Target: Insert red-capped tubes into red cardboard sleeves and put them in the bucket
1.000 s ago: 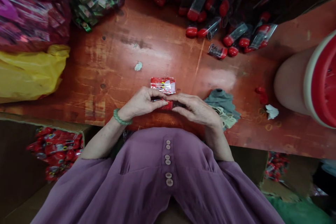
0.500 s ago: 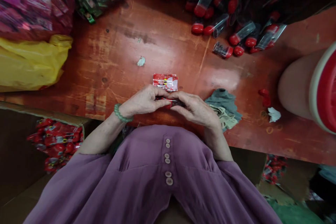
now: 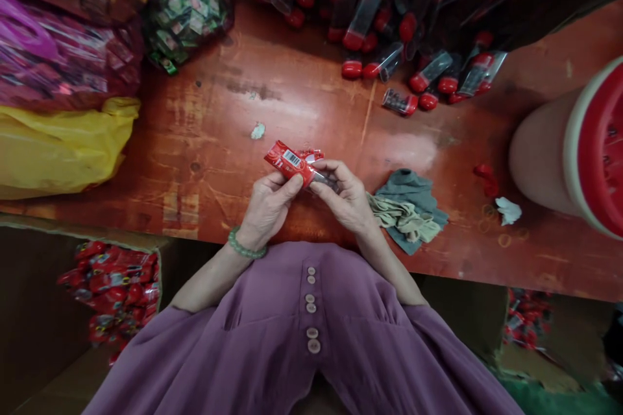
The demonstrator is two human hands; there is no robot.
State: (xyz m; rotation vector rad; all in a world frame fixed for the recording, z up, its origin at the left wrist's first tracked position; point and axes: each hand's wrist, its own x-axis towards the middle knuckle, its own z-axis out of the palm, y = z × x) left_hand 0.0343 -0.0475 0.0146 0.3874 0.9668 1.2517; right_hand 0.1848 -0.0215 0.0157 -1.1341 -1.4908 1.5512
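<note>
Between my hands is a clear plastic tube (image 3: 324, 179), its left part covered by a red printed wrapper (image 3: 292, 159) with a white barcode label facing up. My left hand (image 3: 272, 202), with a green bead bracelet at the wrist, pinches the wrapper between thumb and fingers. The thumb and fingers of my right hand (image 3: 346, 198) close on the bare end of the tube. Just behind the wrapper, partly hidden, another red packet (image 3: 315, 154) lies on the table. Dark contents show through the tube, too small to name.
Many red-capped clear tubes (image 3: 360, 23) lie at the back. Filled bags and a yellow bag (image 3: 58, 149) stand left. At right are grey cloth (image 3: 411, 188), rubber bands (image 3: 504, 240) and a pink bucket (image 3: 542, 155) with a red lid. Boxes of red packets (image 3: 114, 285) sit below the table edge.
My hands have turned the held piece so that its wrapper points up and left, with the barcode showing. The left hand has shifted its grip to the wrapper. The view has moved slightly.
</note>
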